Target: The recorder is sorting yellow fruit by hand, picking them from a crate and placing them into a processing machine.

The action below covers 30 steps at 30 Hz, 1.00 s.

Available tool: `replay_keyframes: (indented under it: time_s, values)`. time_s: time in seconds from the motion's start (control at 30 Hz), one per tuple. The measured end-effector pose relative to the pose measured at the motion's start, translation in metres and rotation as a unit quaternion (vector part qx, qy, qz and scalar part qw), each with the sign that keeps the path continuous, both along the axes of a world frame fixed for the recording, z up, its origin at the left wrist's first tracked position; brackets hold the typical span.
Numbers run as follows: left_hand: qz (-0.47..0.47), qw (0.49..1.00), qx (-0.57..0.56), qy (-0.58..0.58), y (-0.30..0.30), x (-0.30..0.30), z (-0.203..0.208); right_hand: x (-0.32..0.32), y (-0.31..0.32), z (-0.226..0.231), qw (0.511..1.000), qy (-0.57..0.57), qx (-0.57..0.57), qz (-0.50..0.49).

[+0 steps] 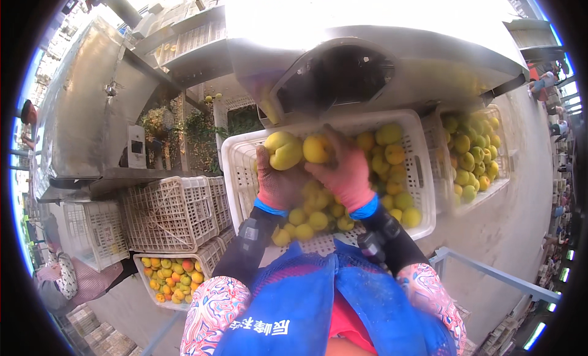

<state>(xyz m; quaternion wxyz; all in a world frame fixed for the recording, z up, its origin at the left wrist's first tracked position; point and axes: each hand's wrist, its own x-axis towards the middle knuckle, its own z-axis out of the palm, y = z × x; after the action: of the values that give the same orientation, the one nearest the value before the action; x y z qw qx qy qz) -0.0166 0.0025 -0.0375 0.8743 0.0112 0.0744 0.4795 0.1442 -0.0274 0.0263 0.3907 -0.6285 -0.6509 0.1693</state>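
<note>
Both my hands are over a white plastic crate (pixel 236 166) of yellow-green apricots (pixel 397 172). My left hand (pixel 277 186), in a coral glove, grips a large creased apricot (pixel 284 150) near the crate's far left side. Close by on the right, my right hand (pixel 350 175) has its fingers round a smaller yellow apricot (pixel 315 149). The two held fruits are side by side, nearly touching. Below my hands, more apricots (pixel 317 220) lie loose in the crate. Motion blurs the right fingertips, and the fruit hides part of the left fingers.
A metal machine with a dark opening (pixel 334 74) stands beyond the crate. Another full crate (pixel 471 154) is on the right. Stacked crates (pixel 168 212) and a crate of orange-red apricots (pixel 171 279) are at left. A blue rail (pixel 496 273) crosses the lower right. People are around the edges.
</note>
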Motion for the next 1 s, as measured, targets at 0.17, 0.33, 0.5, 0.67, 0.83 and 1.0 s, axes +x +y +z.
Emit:
replay_keyframes:
  time_s: [0.17,0.33,0.5,0.67,0.83,1.0]
  values:
    - [0.024,0.996,0.011,0.086,-0.001,-0.008,0.012,-0.008,0.018,0.019,0.989,-0.045,0.133,-0.046]
    - [0.011,0.997,0.018,0.079,-0.010,-0.016,0.024,-0.017,0.037,0.035,0.981,-0.099,0.141,-0.089]
    - [-0.018,0.999,-0.029,-0.008,-0.006,-0.009,0.036,-0.011,0.103,-0.013,0.929,-0.288,0.153,-0.174]
    - [0.017,1.000,0.009,0.003,-0.002,-0.015,0.039,-0.025,0.068,0.043,0.987,-0.063,0.129,-0.074]
    - [0.010,1.000,0.001,-0.020,-0.015,0.005,0.055,-0.054,0.001,0.015,0.995,0.079,0.039,-0.056]
    - [-0.012,0.995,0.063,0.071,-0.005,-0.004,0.048,-0.024,0.006,0.022,0.995,0.060,0.077,0.009]
